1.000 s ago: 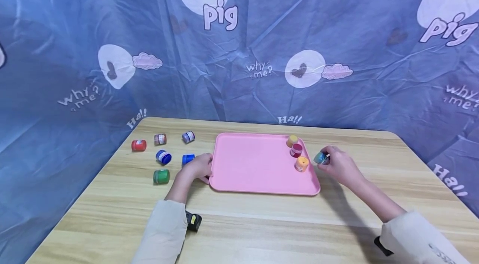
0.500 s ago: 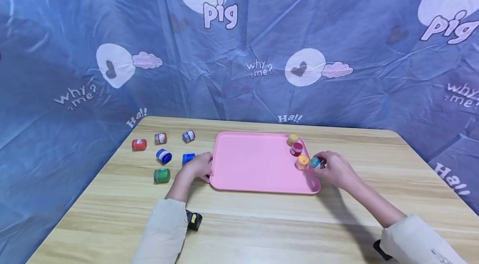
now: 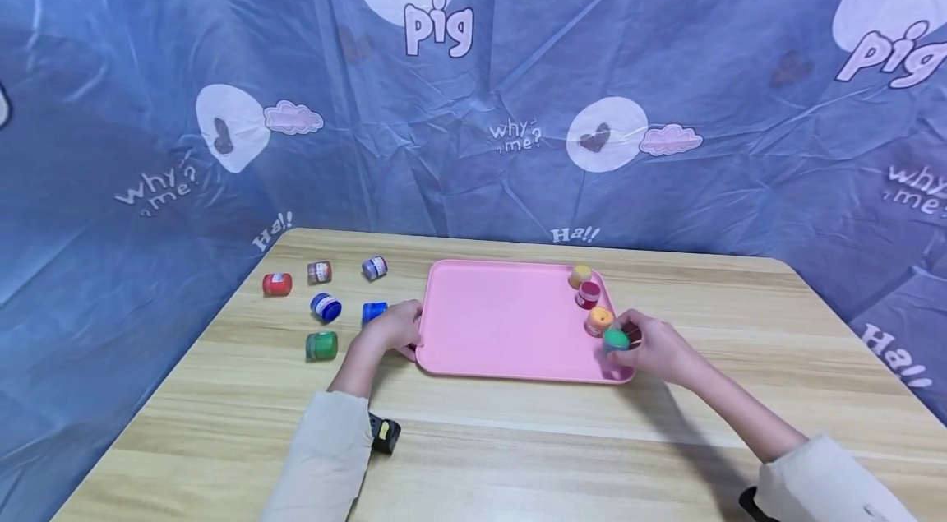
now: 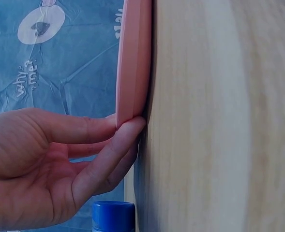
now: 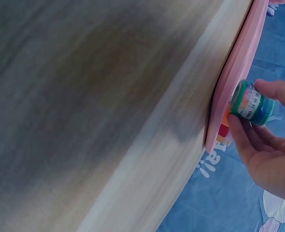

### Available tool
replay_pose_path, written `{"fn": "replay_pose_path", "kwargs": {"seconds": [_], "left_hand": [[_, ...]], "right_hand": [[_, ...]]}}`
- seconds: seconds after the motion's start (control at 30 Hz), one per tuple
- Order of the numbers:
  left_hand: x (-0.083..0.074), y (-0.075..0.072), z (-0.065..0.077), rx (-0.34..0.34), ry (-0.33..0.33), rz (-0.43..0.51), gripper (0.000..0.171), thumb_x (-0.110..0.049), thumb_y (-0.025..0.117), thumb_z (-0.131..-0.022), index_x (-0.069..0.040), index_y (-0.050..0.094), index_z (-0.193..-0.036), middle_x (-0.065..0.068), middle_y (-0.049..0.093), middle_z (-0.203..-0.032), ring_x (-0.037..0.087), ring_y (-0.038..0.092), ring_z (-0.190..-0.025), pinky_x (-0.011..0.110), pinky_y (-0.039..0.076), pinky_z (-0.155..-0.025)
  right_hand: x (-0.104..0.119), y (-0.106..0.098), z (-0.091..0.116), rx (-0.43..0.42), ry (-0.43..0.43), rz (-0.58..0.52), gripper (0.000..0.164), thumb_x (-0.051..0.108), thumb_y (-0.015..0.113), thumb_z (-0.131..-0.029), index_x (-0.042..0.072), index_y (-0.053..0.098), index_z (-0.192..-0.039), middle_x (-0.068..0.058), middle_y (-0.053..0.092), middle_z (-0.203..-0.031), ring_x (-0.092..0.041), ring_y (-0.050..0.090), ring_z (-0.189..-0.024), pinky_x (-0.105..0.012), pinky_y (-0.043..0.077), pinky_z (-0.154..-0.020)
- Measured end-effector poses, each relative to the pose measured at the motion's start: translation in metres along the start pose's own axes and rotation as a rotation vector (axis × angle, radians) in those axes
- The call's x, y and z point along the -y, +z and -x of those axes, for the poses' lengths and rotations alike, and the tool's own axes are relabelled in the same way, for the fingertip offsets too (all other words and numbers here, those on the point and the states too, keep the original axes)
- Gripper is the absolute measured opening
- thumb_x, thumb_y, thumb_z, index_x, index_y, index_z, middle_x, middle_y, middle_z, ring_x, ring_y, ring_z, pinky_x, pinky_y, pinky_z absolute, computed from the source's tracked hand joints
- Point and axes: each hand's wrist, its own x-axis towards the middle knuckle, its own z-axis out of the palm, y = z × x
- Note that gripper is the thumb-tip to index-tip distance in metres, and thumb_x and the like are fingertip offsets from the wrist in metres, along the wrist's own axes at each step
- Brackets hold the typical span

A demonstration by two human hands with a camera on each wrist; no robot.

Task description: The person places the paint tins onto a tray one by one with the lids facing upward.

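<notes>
My right hand [image 3: 658,349] pinches a small green paint jar [image 5: 252,102] between thumb and fingers, above the right end of a pink tray [image 3: 510,321]. In the head view the jar's green lid faces up, close to an orange jar [image 3: 599,321]. A dark red jar [image 3: 588,294] and a yellow jar [image 3: 580,276] stand behind it along the tray's right side. At the opposite end, my left hand [image 4: 69,162] grips the tray's left rim between thumb and fingers. Close to that hand is a blue jar [image 3: 373,312], partly covered by it.
Left of the tray several jars lie on the wooden table [image 3: 473,440]: a red jar [image 3: 277,284], a brown jar [image 3: 320,272], a purple-grey jar [image 3: 374,267], a dark blue jar [image 3: 325,307] and another green jar [image 3: 321,346]. A blue printed cloth [image 3: 444,177] hangs behind.
My right hand has carried the green jar left and toward me, from beside the tray to over its right end, and turned it lid up. The left hand has stayed on the rim.
</notes>
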Motion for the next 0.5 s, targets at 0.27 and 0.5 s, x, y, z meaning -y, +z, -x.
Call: {"fn": "replay_pose_path", "kwargs": {"seconds": [0.27, 0.5], "left_hand": [[0.0005, -0.0001, -0.0001, 0.003, 0.008, -0.006, 0.049, 0.019, 0.049, -0.080, 0.011, 0.040, -0.127, 0.018, 0.053, -0.086, 0.025, 0.061, -0.068, 0.030, 0.054, -0.056], [0.0009, -0.0001, -0.0008, 0.008, -0.002, -0.008, 0.049, 0.017, 0.048, -0.083, 0.009, 0.039, -0.130, 0.017, 0.054, -0.085, 0.025, 0.061, -0.069, 0.030, 0.054, -0.057]], "right_hand": [[-0.0031, 0.0040, 0.0021, 0.065, -0.050, -0.015, 0.035, -0.001, 0.075, -0.066, 0.002, 0.051, -0.090, -0.006, 0.058, -0.084, -0.026, 0.057, -0.084, -0.034, 0.051, -0.069], [-0.0035, 0.0049, 0.0019, 0.074, -0.087, 0.025, 0.035, -0.003, 0.074, -0.066, 0.003, 0.051, -0.091, -0.006, 0.058, -0.085, -0.023, 0.055, -0.081, -0.036, 0.050, -0.069]]}}
